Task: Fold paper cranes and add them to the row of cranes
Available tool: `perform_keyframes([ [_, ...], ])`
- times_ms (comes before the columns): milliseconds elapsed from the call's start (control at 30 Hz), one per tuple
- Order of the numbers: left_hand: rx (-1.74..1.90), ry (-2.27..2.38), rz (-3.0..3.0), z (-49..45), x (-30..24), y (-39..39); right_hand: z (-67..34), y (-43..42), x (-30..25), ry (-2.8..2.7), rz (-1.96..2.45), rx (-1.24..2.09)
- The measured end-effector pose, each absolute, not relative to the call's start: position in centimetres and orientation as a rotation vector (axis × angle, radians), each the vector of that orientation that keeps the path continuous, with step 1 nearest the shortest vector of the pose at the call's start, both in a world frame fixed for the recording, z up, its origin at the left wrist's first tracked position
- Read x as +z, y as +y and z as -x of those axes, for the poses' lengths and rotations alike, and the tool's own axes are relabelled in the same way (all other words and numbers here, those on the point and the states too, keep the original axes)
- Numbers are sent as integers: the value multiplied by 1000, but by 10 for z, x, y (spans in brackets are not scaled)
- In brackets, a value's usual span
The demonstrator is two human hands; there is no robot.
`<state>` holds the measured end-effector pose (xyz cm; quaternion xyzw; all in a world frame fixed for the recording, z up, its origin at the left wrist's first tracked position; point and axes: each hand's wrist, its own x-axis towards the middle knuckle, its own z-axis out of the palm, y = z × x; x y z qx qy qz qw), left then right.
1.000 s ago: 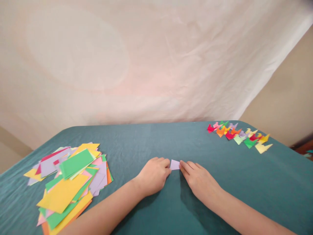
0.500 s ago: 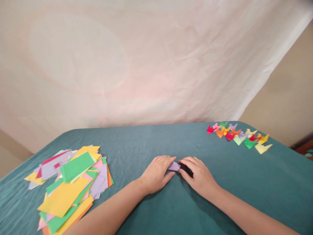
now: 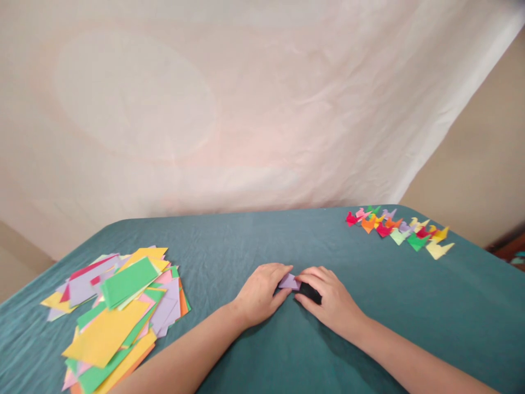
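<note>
A small folded piece of lilac paper [image 3: 290,282] lies on the cloth at the middle of the table, between my two hands. My left hand [image 3: 262,291] has its thumb and fingers closed on the paper's left part. From the other side, my right hand [image 3: 330,298] grips the right end with thumb and fingertips. The fingers hide both ends, so the full shape of the folds does not show. Beneath my right hand is a very dark patch [image 3: 310,294]; I cannot tell whether it is shadow or an object.
Loose sheets of coloured paper [image 3: 106,334] are heaped at the left, beside my left forearm. Several small folded paper birds [image 3: 438,250] stand in rows at the far right. Teal cloth [image 3: 229,235] covers the table, and a pale sheet [image 3: 262,109] hangs behind it.
My right hand has shifted slightly left, closer to my left hand. Less of the lilac paper's length shows between them, and its visible outline looks more angular.
</note>
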<state>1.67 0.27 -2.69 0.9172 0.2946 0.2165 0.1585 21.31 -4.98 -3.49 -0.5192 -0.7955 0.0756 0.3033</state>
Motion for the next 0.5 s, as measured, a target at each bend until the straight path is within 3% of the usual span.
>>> perform_keyframes([
  [500, 686, 798, -2597, -18, -24, 5, -216, -45, -36, -2092, 1290, 139],
])
